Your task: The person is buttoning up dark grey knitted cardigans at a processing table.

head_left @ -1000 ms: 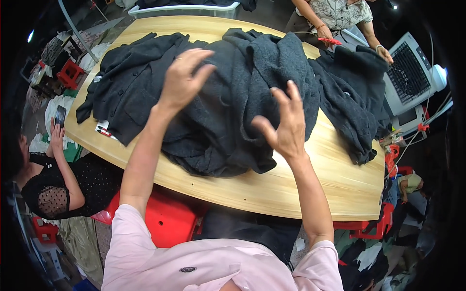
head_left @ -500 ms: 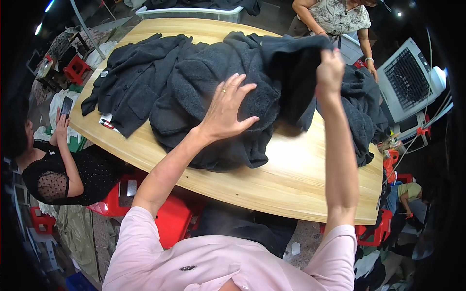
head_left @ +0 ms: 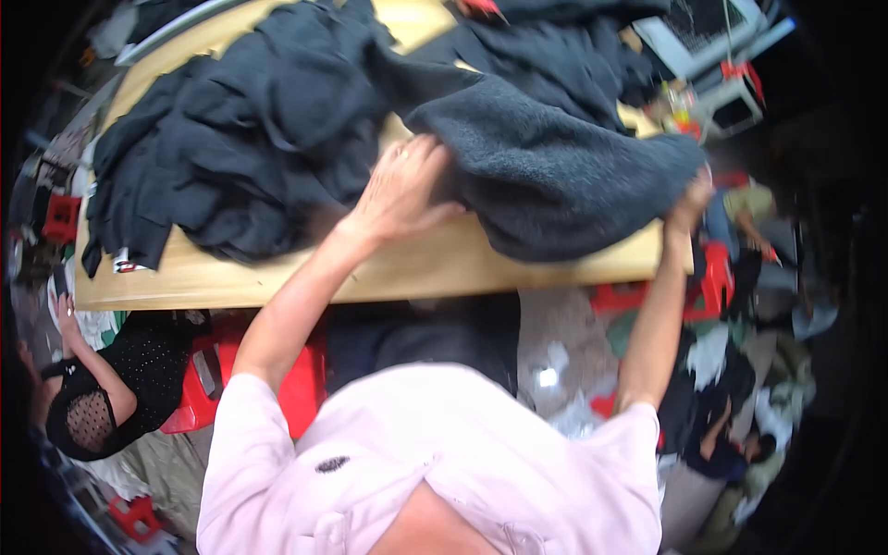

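Note:
A dark grey woollen garment [head_left: 564, 176] is stretched out above the right part of the table. My right hand [head_left: 689, 205] is closed on its right end, beyond the table's right edge. At the garment's left end is my left hand [head_left: 402, 190], palm down with the thumb apart from the fingers. Its fingertips touch or lie just beside the cloth, and a ring shows on one finger. Left of it lies a large heap of dark garments [head_left: 268, 120] on the wooden table [head_left: 370, 282]. Motion blurs parts of both hands.
More dark clothing [head_left: 555, 55] lies at the table's far right. A person in black [head_left: 120, 379] sits at the left by a red stool [head_left: 208, 379]. A grey machine [head_left: 694, 32] stands past the far right corner. Cloth and stools fill the floor at right.
My right hand has pulled the garment rightward and nearer, spreading it out from the heap. My left hand stays near the heap's right side. The view has tilted down and turned.

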Action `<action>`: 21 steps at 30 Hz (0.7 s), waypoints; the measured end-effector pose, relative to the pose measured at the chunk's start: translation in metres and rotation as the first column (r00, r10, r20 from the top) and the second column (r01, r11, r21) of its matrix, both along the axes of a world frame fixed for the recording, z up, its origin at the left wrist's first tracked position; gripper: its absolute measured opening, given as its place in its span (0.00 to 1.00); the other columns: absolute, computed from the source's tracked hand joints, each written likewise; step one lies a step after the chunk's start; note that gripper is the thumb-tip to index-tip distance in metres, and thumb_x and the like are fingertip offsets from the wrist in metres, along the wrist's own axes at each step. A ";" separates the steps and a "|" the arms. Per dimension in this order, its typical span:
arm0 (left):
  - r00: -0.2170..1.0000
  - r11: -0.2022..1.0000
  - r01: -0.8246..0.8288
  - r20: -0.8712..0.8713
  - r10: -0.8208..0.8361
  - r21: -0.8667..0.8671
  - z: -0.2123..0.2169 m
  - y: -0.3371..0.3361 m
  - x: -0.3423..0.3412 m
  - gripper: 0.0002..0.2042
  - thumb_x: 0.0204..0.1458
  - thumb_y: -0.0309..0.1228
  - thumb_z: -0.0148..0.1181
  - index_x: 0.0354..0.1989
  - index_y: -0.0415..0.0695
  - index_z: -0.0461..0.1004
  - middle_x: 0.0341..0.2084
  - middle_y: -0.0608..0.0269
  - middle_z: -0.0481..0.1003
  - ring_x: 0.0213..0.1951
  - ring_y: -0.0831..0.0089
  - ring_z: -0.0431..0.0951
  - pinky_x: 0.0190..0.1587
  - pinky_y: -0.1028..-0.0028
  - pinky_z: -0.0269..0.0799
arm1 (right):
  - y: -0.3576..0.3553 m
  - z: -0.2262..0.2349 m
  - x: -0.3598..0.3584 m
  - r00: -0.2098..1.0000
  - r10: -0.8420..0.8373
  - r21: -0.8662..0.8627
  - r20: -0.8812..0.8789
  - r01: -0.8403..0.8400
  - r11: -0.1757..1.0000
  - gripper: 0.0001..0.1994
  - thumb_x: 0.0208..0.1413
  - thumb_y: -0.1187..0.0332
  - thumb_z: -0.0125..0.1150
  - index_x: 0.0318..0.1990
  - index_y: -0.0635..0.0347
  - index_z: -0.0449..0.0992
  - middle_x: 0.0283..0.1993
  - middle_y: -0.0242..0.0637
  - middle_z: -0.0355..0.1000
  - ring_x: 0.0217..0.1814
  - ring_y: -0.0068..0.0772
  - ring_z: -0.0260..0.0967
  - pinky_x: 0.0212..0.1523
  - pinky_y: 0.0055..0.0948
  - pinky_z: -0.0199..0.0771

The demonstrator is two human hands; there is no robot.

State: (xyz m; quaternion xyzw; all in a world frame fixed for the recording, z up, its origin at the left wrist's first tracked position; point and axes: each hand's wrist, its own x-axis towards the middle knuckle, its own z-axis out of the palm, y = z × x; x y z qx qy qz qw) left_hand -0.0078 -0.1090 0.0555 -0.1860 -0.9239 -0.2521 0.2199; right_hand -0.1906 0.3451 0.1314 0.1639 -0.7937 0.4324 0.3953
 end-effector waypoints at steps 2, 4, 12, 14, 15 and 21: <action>0.967 0.999 -0.009 0.253 0.017 -0.035 -0.035 0.033 -0.012 0.42 0.53 0.47 0.74 0.71 0.34 0.64 0.67 0.39 0.70 0.70 0.40 0.68 0.74 0.47 0.58 | 0.032 -0.085 0.029 0.826 -0.447 0.446 0.343 0.275 0.852 0.30 0.80 0.53 0.48 0.35 0.76 0.77 0.32 0.66 0.74 0.35 0.63 0.71 0.40 0.54 0.69; 0.991 0.995 -0.100 0.094 0.098 0.015 -0.060 0.050 -0.022 0.37 0.51 0.41 0.72 0.68 0.37 0.69 0.63 0.42 0.73 0.67 0.44 0.71 0.73 0.49 0.59 | 0.050 -0.134 0.056 0.910 -0.292 0.255 0.294 0.220 0.942 0.32 0.80 0.47 0.47 0.49 0.73 0.83 0.43 0.71 0.79 0.50 0.72 0.79 0.49 0.59 0.74; 0.995 0.949 -0.041 -0.072 0.067 0.314 -0.028 0.055 -0.040 0.13 0.53 0.23 0.66 0.48 0.41 0.79 0.67 0.49 0.73 0.69 0.48 0.71 0.70 0.53 0.64 | 0.080 -0.103 0.100 0.894 -0.250 0.274 0.372 0.152 0.950 0.22 0.71 0.58 0.66 0.62 0.68 0.80 0.57 0.56 0.81 0.61 0.58 0.79 0.62 0.45 0.76; 0.980 0.958 0.035 -0.199 0.023 0.284 -0.004 0.054 -0.033 0.11 0.56 0.28 0.70 0.45 0.40 0.77 0.72 0.44 0.69 0.73 0.46 0.67 0.74 0.52 0.61 | 0.077 -0.107 0.107 0.931 -0.145 0.323 0.335 0.031 0.946 0.32 0.59 0.61 0.78 0.69 0.63 0.77 0.65 0.53 0.78 0.69 0.52 0.76 0.71 0.42 0.71; 0.973 0.962 0.064 -0.231 -0.002 0.264 0.007 0.052 -0.030 0.09 0.59 0.27 0.67 0.43 0.38 0.74 0.70 0.42 0.73 0.70 0.48 0.74 0.68 0.58 0.69 | 0.073 -0.112 0.110 0.919 -0.146 0.315 0.366 0.025 0.949 0.33 0.58 0.63 0.77 0.70 0.63 0.75 0.66 0.54 0.78 0.69 0.54 0.75 0.71 0.42 0.71; 0.883 0.853 -0.075 0.432 -0.184 0.516 0.062 0.049 -0.032 0.11 0.61 0.27 0.68 0.32 0.39 0.71 0.26 0.75 0.69 0.33 0.84 0.67 0.34 0.77 0.64 | 0.037 -0.116 0.116 0.831 -0.083 0.123 0.551 0.017 0.992 0.13 0.63 0.71 0.65 0.52 0.68 0.80 0.43 0.58 0.82 0.48 0.57 0.82 0.51 0.43 0.78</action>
